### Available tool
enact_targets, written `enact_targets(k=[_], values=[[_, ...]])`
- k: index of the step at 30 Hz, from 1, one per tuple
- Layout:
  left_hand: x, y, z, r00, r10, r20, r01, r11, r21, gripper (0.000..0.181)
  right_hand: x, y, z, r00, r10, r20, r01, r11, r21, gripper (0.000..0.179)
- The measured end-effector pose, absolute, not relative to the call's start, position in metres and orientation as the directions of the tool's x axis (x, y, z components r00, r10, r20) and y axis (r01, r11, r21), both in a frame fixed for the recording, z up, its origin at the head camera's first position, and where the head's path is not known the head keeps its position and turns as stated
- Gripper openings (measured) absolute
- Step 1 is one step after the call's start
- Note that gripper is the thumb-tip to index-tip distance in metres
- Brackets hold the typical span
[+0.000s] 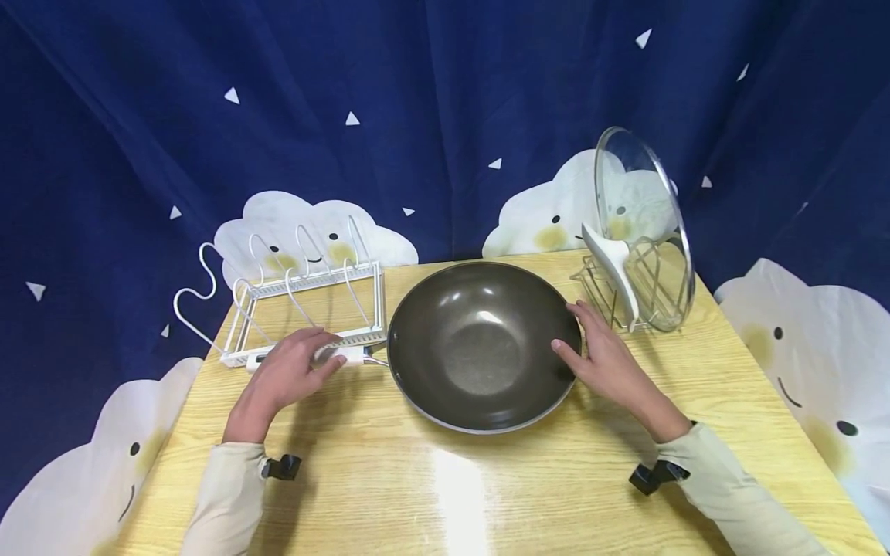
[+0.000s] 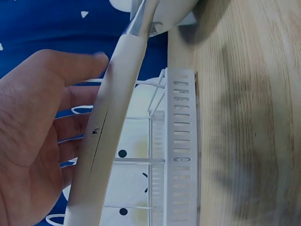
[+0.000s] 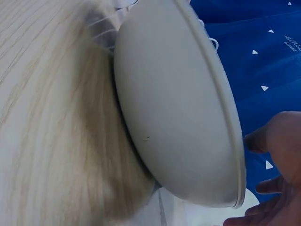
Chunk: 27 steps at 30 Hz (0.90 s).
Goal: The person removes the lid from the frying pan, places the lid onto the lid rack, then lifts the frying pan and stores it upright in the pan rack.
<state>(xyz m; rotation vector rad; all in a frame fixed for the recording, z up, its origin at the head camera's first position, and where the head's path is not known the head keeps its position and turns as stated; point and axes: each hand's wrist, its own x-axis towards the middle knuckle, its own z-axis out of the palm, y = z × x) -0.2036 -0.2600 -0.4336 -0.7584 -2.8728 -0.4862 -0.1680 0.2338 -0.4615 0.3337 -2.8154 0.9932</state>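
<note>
A dark-lined wok (image 1: 487, 359) sits upright on the table, its pale outer side (image 3: 174, 103) filling the right wrist view. Its long white handle (image 2: 106, 108) points left, with scuff marks along it. My left hand (image 1: 292, 374) is over the handle; in the left wrist view the thumb tip lies right at the handle's edge and the loosely extended fingers pass behind it. On the other side my right hand (image 1: 612, 367) is at the wok's right rim, thumb and fingers spread apart and not curled round it.
Behind the handle stands a white wire rack (image 1: 313, 286) with several curved dividers. At the back right, a glass lid (image 1: 643, 193) with a white handle (image 1: 615, 262) leans upright in a metal wire rack (image 1: 598, 289). A blue curtain (image 1: 445, 116) hangs behind the wooden table (image 1: 389, 479).
</note>
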Motion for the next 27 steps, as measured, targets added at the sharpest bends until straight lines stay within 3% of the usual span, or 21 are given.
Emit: enact_targets(k=[17, 27], values=[[-0.193, -0.279, -0.432, -0.873, 0.429, 0.231, 0.481, 0.836, 0.263, 0.031, -0.157, 0.242, -0.473, -0.988, -0.114, 0.108, -0.156, 0.69, -0.707, 0.065], [-0.193, -0.279, -0.434, -0.877, 0.423, 0.226, 0.473, 0.843, 0.256, 0.033, -0.15, 0.241, -0.478, -0.984, -0.028, 0.178, -0.144, 0.713, -0.687, 0.053]])
